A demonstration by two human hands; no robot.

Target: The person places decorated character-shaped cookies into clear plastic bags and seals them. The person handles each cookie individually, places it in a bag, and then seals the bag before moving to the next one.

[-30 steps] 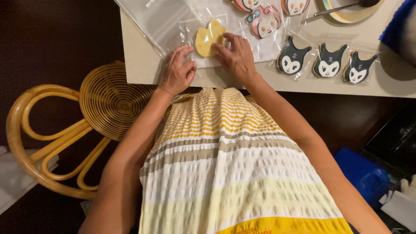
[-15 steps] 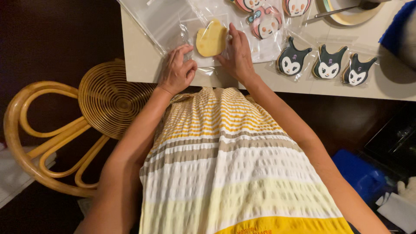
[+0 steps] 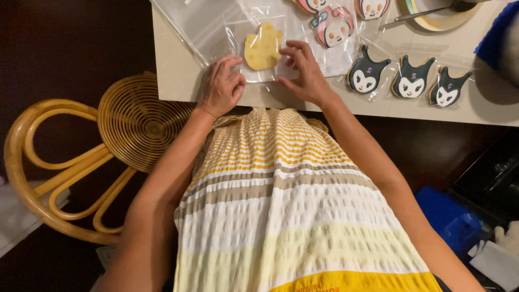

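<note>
Yellow cookie (image 3: pixel 263 47), crinkly clear bag (image 3: pixel 238 32), both hands pressing

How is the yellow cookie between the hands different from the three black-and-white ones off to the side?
The yellow cookie is plain pale yellow with a lumpy outline; the black cookies are iced with white faces and pointed ears. The yellow cookie lies alone between the left hand and right hand, which touch its clear bag; the black cookies lie untouched in a row of three. All sit in clear wrapping on the pale table.
</note>
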